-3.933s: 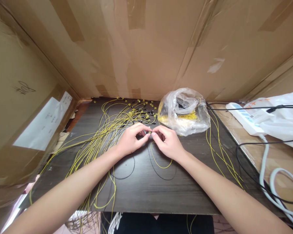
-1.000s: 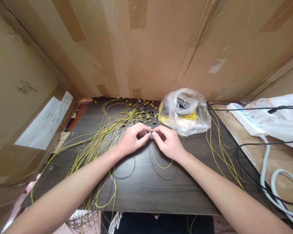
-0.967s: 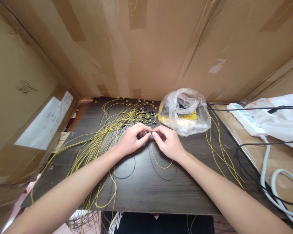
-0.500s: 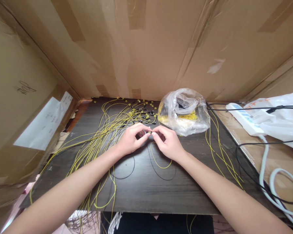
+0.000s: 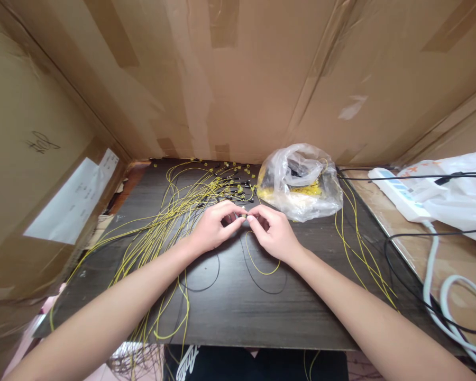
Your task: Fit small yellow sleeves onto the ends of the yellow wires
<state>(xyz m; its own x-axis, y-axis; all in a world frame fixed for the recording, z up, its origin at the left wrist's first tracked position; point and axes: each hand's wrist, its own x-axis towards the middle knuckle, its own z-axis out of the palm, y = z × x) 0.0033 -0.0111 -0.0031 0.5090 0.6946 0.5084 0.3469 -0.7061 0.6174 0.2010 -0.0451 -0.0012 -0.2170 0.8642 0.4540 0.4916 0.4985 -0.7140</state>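
My left hand [image 5: 215, 225] and my right hand [image 5: 272, 231] meet over the middle of the dark table [image 5: 230, 312]. Both pinch a small black and yellowish connector [image 5: 244, 215] between thumb and fingertips; its exact kind is too small to tell. A yellow wire [image 5: 262, 272] loops down below my right hand, and a thin black wire [image 5: 218, 270] curves beneath my left. Just beyond my left hand lies a bundle of yellow wires [image 5: 154, 233] with black ends and small yellow pieces [image 5: 240, 189] among them.
A clear plastic bag [image 5: 301, 206] holding yellow and black parts stands behind my right hand. More yellow wires [image 5: 351, 246] cross the table's right side. A white power strip [image 5: 400, 196], a white cable [image 5: 428, 264] and black cords lie at the right. Cardboard walls [image 5: 246, 106] enclose the table.
Both hands stay almost still, pinching the connector. The whole view has shifted very slightly.
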